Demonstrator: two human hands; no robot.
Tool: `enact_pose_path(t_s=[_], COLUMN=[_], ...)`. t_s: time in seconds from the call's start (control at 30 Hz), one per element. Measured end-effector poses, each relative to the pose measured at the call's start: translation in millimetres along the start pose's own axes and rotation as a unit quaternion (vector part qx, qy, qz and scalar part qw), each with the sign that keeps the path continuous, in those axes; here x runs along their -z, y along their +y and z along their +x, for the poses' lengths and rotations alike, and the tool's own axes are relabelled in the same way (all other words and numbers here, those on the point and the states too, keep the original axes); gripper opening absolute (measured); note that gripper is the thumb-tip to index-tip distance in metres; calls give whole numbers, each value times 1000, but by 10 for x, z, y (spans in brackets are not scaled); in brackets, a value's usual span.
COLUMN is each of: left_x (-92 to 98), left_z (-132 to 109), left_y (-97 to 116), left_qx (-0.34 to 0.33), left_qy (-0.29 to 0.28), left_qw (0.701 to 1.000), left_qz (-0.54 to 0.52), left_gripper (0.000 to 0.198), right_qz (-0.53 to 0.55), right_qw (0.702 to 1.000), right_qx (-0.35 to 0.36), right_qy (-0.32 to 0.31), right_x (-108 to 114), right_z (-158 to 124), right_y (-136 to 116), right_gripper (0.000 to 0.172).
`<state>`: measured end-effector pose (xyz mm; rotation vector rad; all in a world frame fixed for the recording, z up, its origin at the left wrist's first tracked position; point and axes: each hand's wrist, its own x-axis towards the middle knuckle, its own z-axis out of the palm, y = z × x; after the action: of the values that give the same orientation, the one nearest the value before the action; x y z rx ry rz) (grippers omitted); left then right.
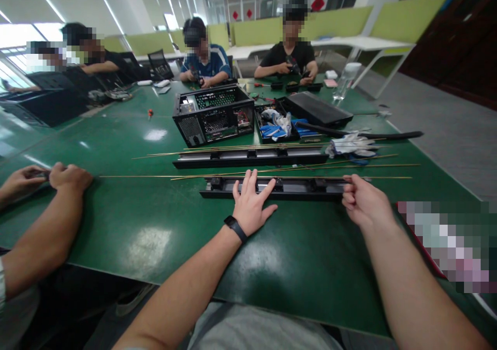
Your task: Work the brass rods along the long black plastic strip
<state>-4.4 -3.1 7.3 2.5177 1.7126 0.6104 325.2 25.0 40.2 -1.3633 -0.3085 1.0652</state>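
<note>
My left hand (251,202), with a dark band on its wrist, lies with fingers spread over the near black rail (295,194) and the thin brass-coloured rods along its top. At the rail's right end my right hand (363,199) is closed, thumb and forefinger pinched on a thin rod (392,177) that sticks out to the right. Dark blocks sit inside the rail's channel. Behind it lies a second black rail (248,159), with more thin rods along it.
An open black computer case (213,114), a tray with blue-white gloves (276,124), a black panel (318,107) and another glove (353,145) lie beyond the rails. A neighbour's hands (70,176) are at the left. Across the green table (186,236) sit several people.
</note>
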Motion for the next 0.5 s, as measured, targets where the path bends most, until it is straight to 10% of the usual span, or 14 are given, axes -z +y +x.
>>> enact_pose_path(t_s=[0.5], left_x=[37], left_z=[-22], left_y=[-16], left_qx=[1], left_qy=[0], left_qw=[1000], left_qz=[3], left_gripper=[81], right_qz=[3], right_qw=[1000], right_qx=[0], right_qy=[-3], right_x=[-8], right_z=[-23], right_y=[19], right_gripper=[26])
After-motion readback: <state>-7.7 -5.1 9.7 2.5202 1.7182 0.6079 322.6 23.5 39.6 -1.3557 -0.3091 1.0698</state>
